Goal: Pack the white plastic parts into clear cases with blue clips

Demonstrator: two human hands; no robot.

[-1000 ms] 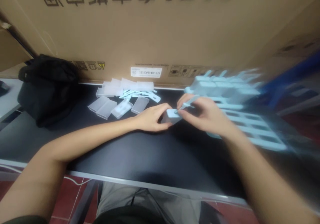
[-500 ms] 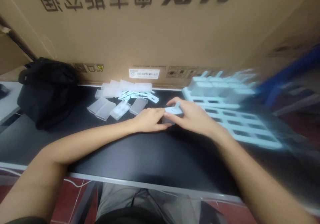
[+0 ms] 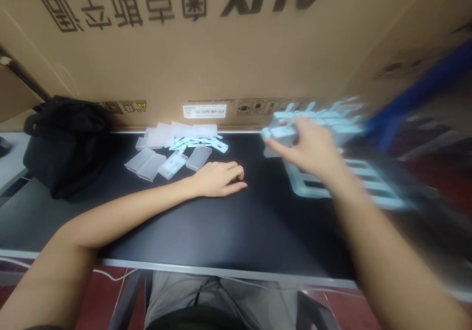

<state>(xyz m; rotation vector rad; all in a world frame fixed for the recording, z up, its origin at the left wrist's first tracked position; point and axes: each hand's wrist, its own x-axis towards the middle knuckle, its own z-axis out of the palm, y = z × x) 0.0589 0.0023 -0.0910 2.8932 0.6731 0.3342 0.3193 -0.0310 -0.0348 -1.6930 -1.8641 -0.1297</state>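
Observation:
My right hand (image 3: pixel 315 145), blurred by motion, grips an ice pop mold (image 3: pixel 273 149) with a translucent body and a light blue top. It is at the left end of a row of filled-in molds (image 3: pixel 341 118) with upright blue handles; my fingers partly cover it. Below them is a light blue rack (image 3: pixel 309 191) with rectangular slots. My left hand (image 3: pixel 219 180) rests on the black table with its fingers loosely bent, thumb apart, holding nothing. Just beyond it lie translucent mold cases (image 3: pixel 199 157) and a pile of light blue stick pieces (image 3: pixel 190 144).
A big cardboard box (image 3: pixel 206 59) stands along the table's back edge. At the left sits a black bag (image 3: pixel 64 145). A blue post (image 3: pixel 416 94) slants at the right. The pale table edge (image 3: pixel 228 272) runs in front of my lap.
My right hand has carried the mold away from my left hand, up and right to the rack. My left hand has let go of the mold and stays on the table.

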